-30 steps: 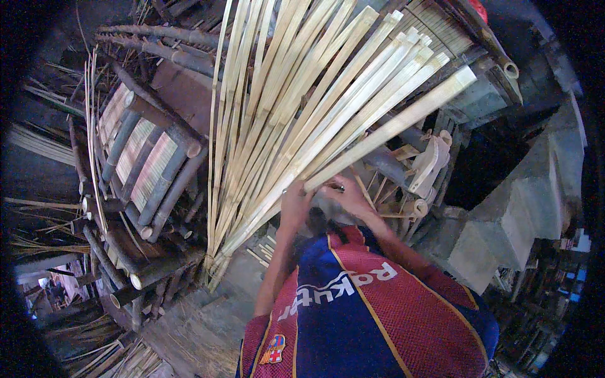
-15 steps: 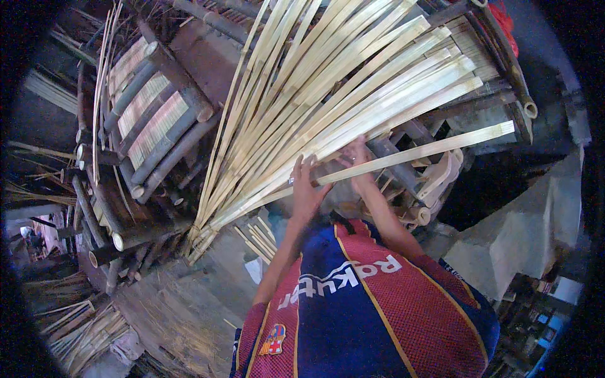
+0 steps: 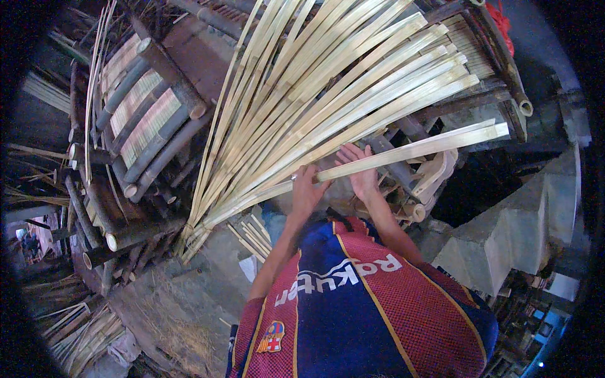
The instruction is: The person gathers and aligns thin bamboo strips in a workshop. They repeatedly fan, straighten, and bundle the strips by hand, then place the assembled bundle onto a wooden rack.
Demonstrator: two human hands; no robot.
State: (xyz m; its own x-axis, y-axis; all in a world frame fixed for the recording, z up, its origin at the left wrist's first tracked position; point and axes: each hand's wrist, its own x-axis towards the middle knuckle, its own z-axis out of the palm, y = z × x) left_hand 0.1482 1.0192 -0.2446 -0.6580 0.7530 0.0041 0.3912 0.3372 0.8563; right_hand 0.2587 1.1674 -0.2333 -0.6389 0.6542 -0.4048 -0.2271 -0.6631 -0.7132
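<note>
Long flat bamboo strips fan out from a tied end at the lower left, their free ends pointing up and right. Apart from the fan, two overlapping bamboo strips run along its near side toward the right. My left hand, with a ring on one finger, grips these strips near mid-length, fingers over them and thumb below. My right hand lies under the same strips, palm up with fingers stretched out past their far edge.
Dark bamboo frames with slatted panels stand at the left. A pale curved wooden piece lies beyond my right forearm. Short sticks rest on the floor by my left forearm. More strips are piled at the lower left.
A second strip now shows behind the single one that was apart from the fan. My right hand has turned palm up, its fingers more clearly stretched. My left hand stays at the strips.
</note>
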